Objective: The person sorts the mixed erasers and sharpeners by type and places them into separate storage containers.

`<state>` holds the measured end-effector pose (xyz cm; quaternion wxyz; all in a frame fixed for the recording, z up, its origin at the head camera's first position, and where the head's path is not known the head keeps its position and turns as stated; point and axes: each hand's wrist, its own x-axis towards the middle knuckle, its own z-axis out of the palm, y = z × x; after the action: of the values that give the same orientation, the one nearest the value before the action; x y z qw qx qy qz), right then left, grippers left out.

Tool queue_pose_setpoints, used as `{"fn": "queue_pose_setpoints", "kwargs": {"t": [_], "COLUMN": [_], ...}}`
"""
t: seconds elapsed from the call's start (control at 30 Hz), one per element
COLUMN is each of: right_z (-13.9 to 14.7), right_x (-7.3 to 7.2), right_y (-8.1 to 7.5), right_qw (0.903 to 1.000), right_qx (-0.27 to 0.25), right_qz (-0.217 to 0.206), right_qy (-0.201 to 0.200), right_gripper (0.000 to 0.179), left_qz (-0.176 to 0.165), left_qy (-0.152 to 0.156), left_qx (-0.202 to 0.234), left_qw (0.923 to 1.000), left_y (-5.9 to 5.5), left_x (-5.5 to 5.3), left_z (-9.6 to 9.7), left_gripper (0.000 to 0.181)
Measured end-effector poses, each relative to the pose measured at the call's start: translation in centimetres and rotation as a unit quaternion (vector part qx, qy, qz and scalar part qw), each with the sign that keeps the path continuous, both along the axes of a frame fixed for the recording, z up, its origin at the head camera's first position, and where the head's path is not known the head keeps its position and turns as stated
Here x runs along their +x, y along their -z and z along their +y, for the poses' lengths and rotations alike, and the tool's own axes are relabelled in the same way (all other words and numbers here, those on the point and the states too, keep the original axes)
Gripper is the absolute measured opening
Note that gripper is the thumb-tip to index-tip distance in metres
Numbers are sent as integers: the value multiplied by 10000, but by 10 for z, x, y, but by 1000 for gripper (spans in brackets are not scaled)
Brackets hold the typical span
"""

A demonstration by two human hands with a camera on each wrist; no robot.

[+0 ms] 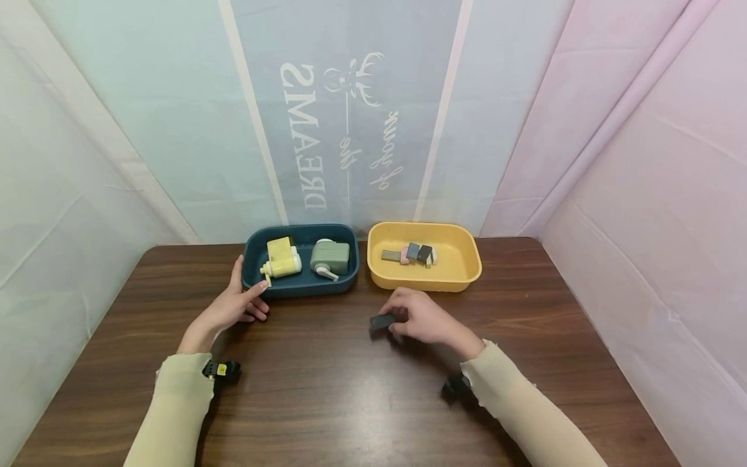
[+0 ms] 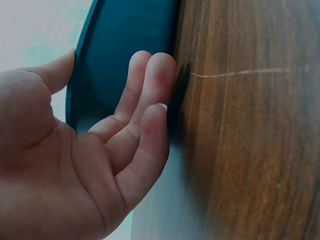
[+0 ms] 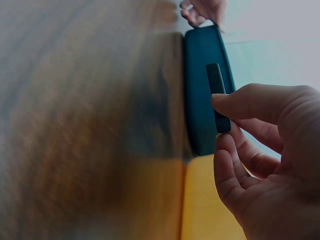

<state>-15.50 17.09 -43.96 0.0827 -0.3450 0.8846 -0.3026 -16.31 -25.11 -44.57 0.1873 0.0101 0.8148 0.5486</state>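
At the left end of a dark blue tray, my left hand holds the front corner. Its thumb lies on the rim, the index finger runs along the outer end, and the other fingers bend loosely outside the wall. Inside this tray lie a yellow gadget with white parts and a green gadget with a white lever. My right hand pinches a small flat black block between thumb and fingers, over the table just in front of the trays.
A yellow tray stands right of the blue one, with several small pieces in brown, pink, grey-blue and black grouped inside. Printed cloth hangs behind the brown wooden table and along its sides.
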Motion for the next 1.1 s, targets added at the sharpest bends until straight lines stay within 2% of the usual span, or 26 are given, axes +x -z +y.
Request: {"fn": "queue_pose_setpoints", "kwargs": {"t": [0.17,0.3,0.5,0.7,0.93,1.1], "right_z": [8,15,28,40,51,55], "right_x": [-4,-8,-19,-34,-54,-69], "right_y": [-10,-19,-32,-43,-57,-67], "right_qw": [9998,9989,9969,9946,9938,9939], "right_qx": [-138,-339,-562,-549,-549,-337], "right_qz": [68,288,388,382,310,199], "right_qy": [139,171,380,787,921,1034], "right_gripper": [27,27,27,28,26,25], "left_qz": [-6,-15,-30,-2,-30,-62], "left_qy": [-3,-21,-29,-14,-31,-35], "left_qx": [3,5,0,28,23,60], "left_qw": [10000,10000,10000,10000,10000,10000], "left_y": [-1,-2,-2,-1,-2,-3], "left_x": [0,1,1,0,1,2], "left_z": [0,1,1,1,1,2], "left_gripper": [95,95,95,94,95,95]}}
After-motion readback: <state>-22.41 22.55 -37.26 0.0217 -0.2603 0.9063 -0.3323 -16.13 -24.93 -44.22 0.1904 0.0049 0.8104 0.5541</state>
